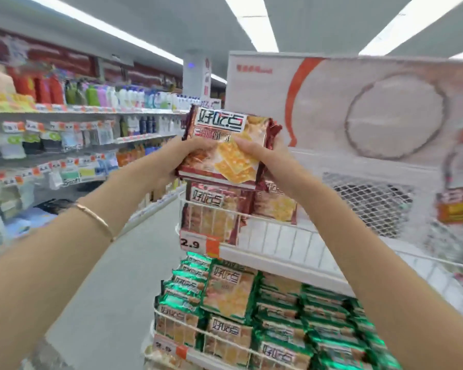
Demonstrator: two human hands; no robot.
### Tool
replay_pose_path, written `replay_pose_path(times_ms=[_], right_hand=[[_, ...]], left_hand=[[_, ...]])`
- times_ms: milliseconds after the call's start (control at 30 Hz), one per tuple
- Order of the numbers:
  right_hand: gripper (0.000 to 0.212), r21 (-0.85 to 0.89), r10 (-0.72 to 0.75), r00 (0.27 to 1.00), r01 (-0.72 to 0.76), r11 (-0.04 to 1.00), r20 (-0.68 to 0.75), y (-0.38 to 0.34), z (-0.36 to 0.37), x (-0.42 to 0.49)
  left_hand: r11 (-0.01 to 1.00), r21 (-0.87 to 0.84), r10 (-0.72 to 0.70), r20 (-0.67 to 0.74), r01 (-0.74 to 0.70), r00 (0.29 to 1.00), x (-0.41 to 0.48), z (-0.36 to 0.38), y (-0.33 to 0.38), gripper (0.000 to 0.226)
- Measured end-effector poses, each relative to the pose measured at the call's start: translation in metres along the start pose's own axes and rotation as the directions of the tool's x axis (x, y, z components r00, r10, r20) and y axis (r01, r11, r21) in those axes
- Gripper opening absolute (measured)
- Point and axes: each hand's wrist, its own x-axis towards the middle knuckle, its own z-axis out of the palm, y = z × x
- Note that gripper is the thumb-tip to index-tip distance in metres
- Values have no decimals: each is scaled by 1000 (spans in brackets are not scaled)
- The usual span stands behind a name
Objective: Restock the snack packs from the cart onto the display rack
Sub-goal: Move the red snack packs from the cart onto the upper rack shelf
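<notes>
Both hands hold a stack of red-brown cracker snack packs (pixel 225 145) up in front of the white wire display rack (pixel 292 236). My left hand (pixel 182 153) grips the stack's left edge and my right hand (pixel 262 156) grips its right edge, thumb across the front. Just below the stack, more red packs (pixel 217 209) stand on the rack's upper shelf behind a wire rail. Green packs (pixel 233 292) of the same brand fill the shelf beneath. The cart is out of view.
A price tag reading 2.9 (pixel 198 244) hangs on the upper shelf's front. The rack's white header board (pixel 345 102) rises behind. A long shelving run of bottles and toiletries (pixel 78 134) lines the left side of the grey aisle floor (pixel 123 263).
</notes>
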Motion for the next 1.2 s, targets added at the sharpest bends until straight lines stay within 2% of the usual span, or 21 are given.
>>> replay_pose_path(times_ms=[33, 100, 133, 200, 267, 333, 367, 433, 500, 533, 567, 667, 767, 800, 900, 967, 1033, 1100, 1133, 1200], right_hand=[[87, -23, 3, 1000, -3, 1000, -4, 1, -24, 0], [80, -71, 33, 999, -31, 997, 17, 15, -71, 1], [79, -127, 55, 998, -52, 990, 19, 26, -93, 2], [95, -216, 118, 993, -110, 970, 23, 50, -129, 1], [118, -279, 174, 985, -163, 946, 15, 73, -152, -4], [111, -384, 279, 958, -234, 893, 64, 97, -157, -12], [123, -424, 312, 946, -248, 871, 88, 110, -156, -15], [140, -511, 349, 926, -232, 828, 145, 139, -153, -16], [129, -542, 346, 926, -215, 813, 152, 156, -156, -9], [117, -514, 335, 930, -214, 831, 153, 160, -157, -8], [112, -476, 335, 931, -231, 848, 147, 163, -160, -7], [104, -429, 373, 912, -273, 861, 171, 176, -159, -11], [81, -480, 436, 868, -285, 830, 239, 197, -143, -8], [81, -474, 447, 855, -289, 832, 263, 200, -138, -5], [105, -404, 440, 824, -289, 868, 358, 203, -133, 5], [113, -334, 377, 871, -270, 903, 314, 199, -136, 1], [109, -286, 219, 964, -168, 943, 154, 189, -143, -10], [110, -363, 101, 991, -64, 930, 84, 182, -152, -18], [108, -371, 119, 987, -72, 926, 105, 182, -155, -15], [95, -308, 276, 933, -199, 930, 232, 186, -155, -5]], left_hand=[[999, 39, 25, -2, -25, 1000, 16, 20, 3, 20], [990, 104, 98, 20, -100, 995, 47, 53, 4, 71], [976, 179, 121, 52, -128, 991, 58, 68, 2, 85], [888, 430, 116, 132, -162, 984, 77, 95, -10, 79], [782, 589, 137, 158, -205, 978, 95, 113, -29, 101], [692, 693, 103, 182, -202, 978, 112, 124, -48, 115], [601, 776, 60, 195, -192, 979, 120, 126, -57, 117], [316, 929, -19, 209, -192, 978, 133, 128, -77, 122], [50, 973, -56, 227, -224, 972, 140, 129, -88, 130], [-42, 970, -70, 238, -241, 969, 142, 131, -91, 133], [-92, 964, -90, 241, -249, 966, 143, 132, -92, 135], [-106, 963, -128, 235, -249, 963, 143, 134, -88, 136], [-102, 964, -152, 231, -247, 961, 146, 133, -85, 136], [-106, 966, -169, 215, -234, 962, 147, 131, -85, 136], [-92, 976, -205, 173, -195, 963, 150, 127, -85, 137], [-40, 979, -219, 188, -201, 958, 150, 125, -85, 135], [26, 977, -231, 210, -210, 950, 152, 121, -83, 134], [72, 976, -249, 216, -205, 944, 155, 117, -82, 134], [77, 977, -261, 212, -198, 942, 156, 116, -81, 133], [71, 980, -278, 199, -186, 940, 159, 116, -83, 131]])
